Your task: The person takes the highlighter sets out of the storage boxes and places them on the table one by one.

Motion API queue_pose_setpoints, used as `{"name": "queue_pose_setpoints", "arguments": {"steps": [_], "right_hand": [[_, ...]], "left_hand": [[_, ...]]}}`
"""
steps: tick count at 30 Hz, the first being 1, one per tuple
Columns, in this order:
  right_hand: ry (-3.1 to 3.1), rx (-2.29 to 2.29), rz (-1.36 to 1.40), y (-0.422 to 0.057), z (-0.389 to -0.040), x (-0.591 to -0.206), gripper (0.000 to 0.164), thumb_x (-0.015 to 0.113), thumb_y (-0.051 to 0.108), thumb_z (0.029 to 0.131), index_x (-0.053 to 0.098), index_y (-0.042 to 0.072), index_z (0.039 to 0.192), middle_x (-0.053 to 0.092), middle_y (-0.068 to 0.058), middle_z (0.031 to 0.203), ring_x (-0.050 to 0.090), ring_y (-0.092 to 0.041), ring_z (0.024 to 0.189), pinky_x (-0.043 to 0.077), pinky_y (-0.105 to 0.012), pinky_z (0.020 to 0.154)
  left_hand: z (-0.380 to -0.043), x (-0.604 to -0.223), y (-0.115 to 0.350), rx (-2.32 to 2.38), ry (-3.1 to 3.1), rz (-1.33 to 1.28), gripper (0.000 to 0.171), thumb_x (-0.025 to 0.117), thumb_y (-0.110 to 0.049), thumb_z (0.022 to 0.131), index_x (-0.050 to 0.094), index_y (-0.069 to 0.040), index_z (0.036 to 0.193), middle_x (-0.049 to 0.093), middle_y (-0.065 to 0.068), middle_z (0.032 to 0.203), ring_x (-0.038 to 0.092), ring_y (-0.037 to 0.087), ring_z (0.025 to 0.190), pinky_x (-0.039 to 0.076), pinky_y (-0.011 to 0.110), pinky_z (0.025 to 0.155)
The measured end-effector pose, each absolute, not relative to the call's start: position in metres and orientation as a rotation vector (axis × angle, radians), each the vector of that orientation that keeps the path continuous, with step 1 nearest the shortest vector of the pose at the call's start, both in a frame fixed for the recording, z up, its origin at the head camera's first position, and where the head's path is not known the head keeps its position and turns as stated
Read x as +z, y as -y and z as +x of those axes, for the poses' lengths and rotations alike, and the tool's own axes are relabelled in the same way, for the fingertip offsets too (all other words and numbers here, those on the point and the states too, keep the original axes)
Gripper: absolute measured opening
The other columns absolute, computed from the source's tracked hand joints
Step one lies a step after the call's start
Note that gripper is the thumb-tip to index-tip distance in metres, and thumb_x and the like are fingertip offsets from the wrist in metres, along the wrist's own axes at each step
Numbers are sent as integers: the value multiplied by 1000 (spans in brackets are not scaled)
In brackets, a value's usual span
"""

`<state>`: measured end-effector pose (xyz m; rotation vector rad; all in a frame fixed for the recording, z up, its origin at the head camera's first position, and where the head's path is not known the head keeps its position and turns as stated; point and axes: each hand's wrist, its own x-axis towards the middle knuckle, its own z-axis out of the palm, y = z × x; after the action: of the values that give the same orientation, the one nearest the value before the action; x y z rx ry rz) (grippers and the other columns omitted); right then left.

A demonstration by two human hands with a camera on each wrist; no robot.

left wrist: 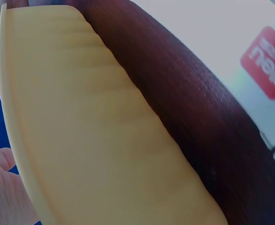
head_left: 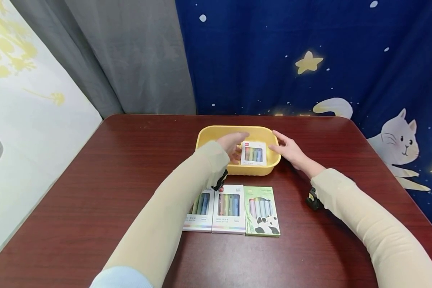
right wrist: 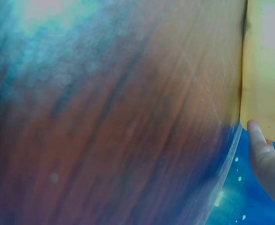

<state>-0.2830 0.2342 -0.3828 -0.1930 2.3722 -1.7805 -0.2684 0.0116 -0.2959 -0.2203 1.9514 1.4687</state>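
A yellow plastic basket [head_left: 216, 130] stands on the table, with a white box of coloured pens [head_left: 253, 153] inside it. My left hand [head_left: 234, 145] reaches over the basket's left side, its fingers loosely spread beside the box; whether they touch it is unclear. On the right, my right hand [head_left: 289, 152] grips the basket's rim, thumb inside and fingers toward the outside. In front of the basket lie two more white pen boxes [head_left: 229, 209] and a green box with pandas [head_left: 262, 211], side by side. My left forearm partly covers the leftmost box.
The dark red wooden table [head_left: 129, 172] extends around the basket. Behind its far edge hang a grey curtain [head_left: 137, 56] and a blue curtain with stars [head_left: 252, 60]. A white patterned surface [head_left: 29, 120] borders the left side.
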Motion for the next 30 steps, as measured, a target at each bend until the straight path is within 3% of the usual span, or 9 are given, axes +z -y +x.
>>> {"name": "queue_pose_setpoints", "arguments": {"steps": [3,7,12,19,23,30], "right_hand": [[-2372,-1780,-200,-234,-283,-383,67,54,10,91,17,7,146,37,-25,137,50,1,91,50,-13,75],[-2377,-1776,-202,-235,-283,-382,66,53,9,91,17,7,146,36,-26,137,49,-1,93,49,-12,75],[-2369,-1781,-200,-234,-283,-382,66,53,9,92,16,7,146,36,-27,137,49,-1,93,49,-11,74],[-2349,-1788,-197,-234,-283,-381,67,53,10,92,15,8,147,36,-27,137,50,1,92,50,-15,76],[-2348,-1791,-197,-234,-283,-381,67,54,11,92,15,8,147,37,-28,136,50,1,91,50,-15,77],[-2335,-1796,-183,-233,-281,-380,68,53,10,92,14,8,147,36,-27,137,50,1,92,50,-16,78]], "left_hand": [[-269,-298,-15,1462,-1953,-224,58,45,-49,91,33,-19,140,37,18,135,40,34,116,43,40,96],[-288,-320,-21,1451,-1969,-249,54,45,-51,90,37,-26,137,42,16,127,45,31,102,48,36,84],[-301,-337,-26,1475,-1949,-276,56,46,-52,89,36,-22,135,50,13,113,48,25,88,45,29,68],[-288,-321,-28,1450,-1940,-244,58,41,-49,92,31,-21,142,41,11,132,43,26,112,37,34,96],[-301,-332,-33,1425,-1947,-306,58,42,-51,91,32,-18,138,51,12,116,48,24,96,40,29,83],[-310,-338,-39,1396,-1951,-373,53,41,-50,92,38,-17,133,52,8,102,47,21,82,39,26,71]]}}
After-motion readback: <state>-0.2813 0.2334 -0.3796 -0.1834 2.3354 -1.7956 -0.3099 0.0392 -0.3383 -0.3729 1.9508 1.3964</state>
